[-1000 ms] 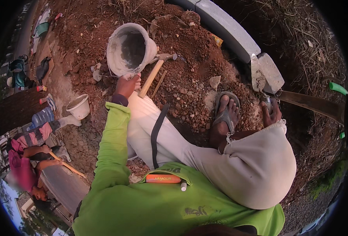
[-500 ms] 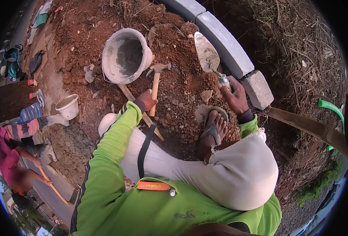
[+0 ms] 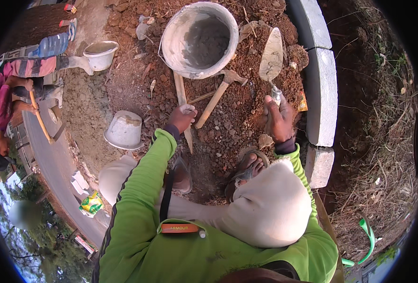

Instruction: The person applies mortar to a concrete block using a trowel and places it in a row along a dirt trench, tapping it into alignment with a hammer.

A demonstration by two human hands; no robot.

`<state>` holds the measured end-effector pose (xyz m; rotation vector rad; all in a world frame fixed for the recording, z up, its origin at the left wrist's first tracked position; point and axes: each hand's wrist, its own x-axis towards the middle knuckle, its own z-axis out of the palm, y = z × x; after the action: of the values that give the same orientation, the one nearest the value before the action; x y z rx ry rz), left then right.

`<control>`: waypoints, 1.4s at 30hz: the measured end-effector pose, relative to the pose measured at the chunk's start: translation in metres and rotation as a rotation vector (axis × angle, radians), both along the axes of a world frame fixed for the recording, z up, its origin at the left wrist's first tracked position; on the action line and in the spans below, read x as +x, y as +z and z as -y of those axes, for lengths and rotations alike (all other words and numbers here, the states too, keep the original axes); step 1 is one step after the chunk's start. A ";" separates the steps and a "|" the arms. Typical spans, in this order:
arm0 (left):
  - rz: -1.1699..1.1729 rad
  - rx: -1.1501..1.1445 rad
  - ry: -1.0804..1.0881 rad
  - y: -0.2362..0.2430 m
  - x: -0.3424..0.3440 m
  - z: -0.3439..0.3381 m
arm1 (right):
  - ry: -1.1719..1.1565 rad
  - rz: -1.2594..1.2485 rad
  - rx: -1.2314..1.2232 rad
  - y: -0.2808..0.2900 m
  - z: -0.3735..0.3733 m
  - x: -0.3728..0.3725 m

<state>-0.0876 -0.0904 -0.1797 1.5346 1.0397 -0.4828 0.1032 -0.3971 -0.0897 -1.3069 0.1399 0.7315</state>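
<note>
My right hand (image 3: 279,121) is wrapped round the handle of a pointed trowel (image 3: 271,59); its mortar-smeared blade points away from me above the soil. My left hand (image 3: 181,119) is closed over a wooden stake (image 3: 179,89) on the ground. A pale patch shows at its fingertips, but what they grip is hard to make out. Just right of that hand lies a claw hammer (image 3: 213,103) with a wooden handle, apart from the fingers. Beyond both stands a pale bucket (image 3: 168,45) with grey mortar inside, close to the hammer's head.
Concrete kerb blocks (image 3: 323,94) run along my right, beside a trench (image 3: 348,108). An upturned pale bucket (image 3: 124,131) sits left of my knee, a smaller bucket (image 3: 101,59) behind it. At far left a person (image 3: 5,99) holds a long-handled hoe (image 3: 41,120).
The view has turned and shifted, so the scene sits differently. My left hand has come off the hammer handle onto the stake. My right hand still holds the trowel, now pointing straighter ahead.
</note>
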 end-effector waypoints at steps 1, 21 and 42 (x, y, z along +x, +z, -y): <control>-0.062 -0.062 0.092 0.015 0.008 0.000 | 0.011 0.009 -0.002 -0.005 -0.004 -0.001; 0.172 0.060 -0.354 0.172 0.078 -0.060 | -0.027 0.404 -0.748 0.039 0.206 -0.159; 0.338 0.030 -0.502 0.191 0.048 -0.049 | 0.733 0.188 -1.266 -0.048 0.332 -0.241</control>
<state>-0.0399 -0.0414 0.0114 1.8316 0.3978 -0.5264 -0.1376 -0.7288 -0.1378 -2.7042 -0.0660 1.1948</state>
